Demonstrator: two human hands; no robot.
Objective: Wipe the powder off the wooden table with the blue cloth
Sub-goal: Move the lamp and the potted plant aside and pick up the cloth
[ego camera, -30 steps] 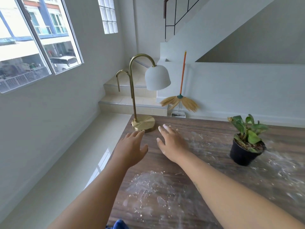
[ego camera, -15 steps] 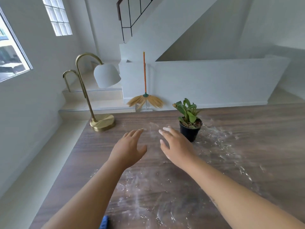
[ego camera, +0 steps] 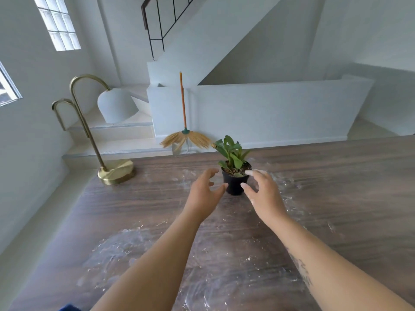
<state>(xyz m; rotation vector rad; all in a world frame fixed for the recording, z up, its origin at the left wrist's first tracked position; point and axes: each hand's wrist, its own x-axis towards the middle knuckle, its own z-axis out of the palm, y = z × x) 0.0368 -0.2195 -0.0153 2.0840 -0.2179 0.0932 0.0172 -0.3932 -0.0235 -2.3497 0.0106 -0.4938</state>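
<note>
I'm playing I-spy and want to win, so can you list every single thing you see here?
wooden table: one, brown, fills the lower half of the view
powder: smears, white, across the table's near and right parts
blue cloth: one, blue, only a corner at the bottom edge
potted plant: one, green leaves in a black pot, on the table between the hands
lamp: one, gold with a white shade, table's far left corner
broom: one, orange handle with straw bristles, against the white wall behind the table
stair railing: one, dark, top of view
left hand: one, fingers spread, just left of the pot
right hand: one, fingers spread, just right of the pot
</note>
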